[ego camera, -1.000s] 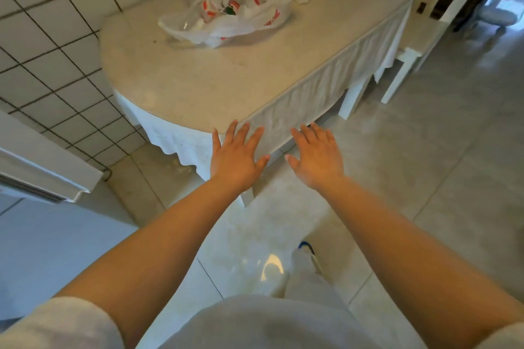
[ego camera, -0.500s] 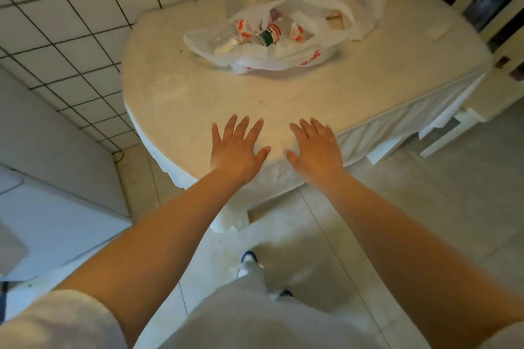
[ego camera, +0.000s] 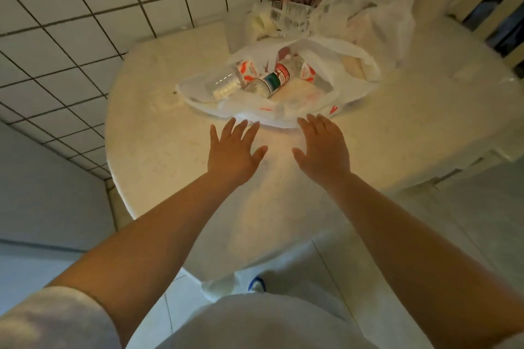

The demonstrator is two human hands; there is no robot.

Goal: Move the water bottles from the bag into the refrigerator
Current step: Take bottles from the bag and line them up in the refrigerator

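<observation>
White tiled wall [ego camera: 71, 37] is backing a pale rounded table [ego camera: 158, 133], seen in the single head view looking down from the person's own eyes.

Toward the far edge of the table, a thin white plastic bag [ego camera: 334, 85] is lying open and slumped. Inside it, clear water bottles [ego camera: 246, 76] with red and white labels are resting on their sides, one with a green band [ego camera: 273, 79] lying between the others. More bags and wrapped items [ego camera: 365, 11] are crowding the far corner behind it.

Both arms are reaching forward over the near edge. The left hand [ego camera: 234, 150] is hovering palm down with fingers spread wide, holding nothing, its fingertips just short of the bag's near rim. The right hand [ego camera: 323, 147] is doing the same beside it, wide and empty. Whether either is touching the bag is hard to tell.

The refrigerator is not in view.

The step appears to be reaching in for a first bottle. Doing it well likely means parting the loose plastic with one hand while the other is closing around a bottle's middle, since smooth, round bottles may roll.
</observation>
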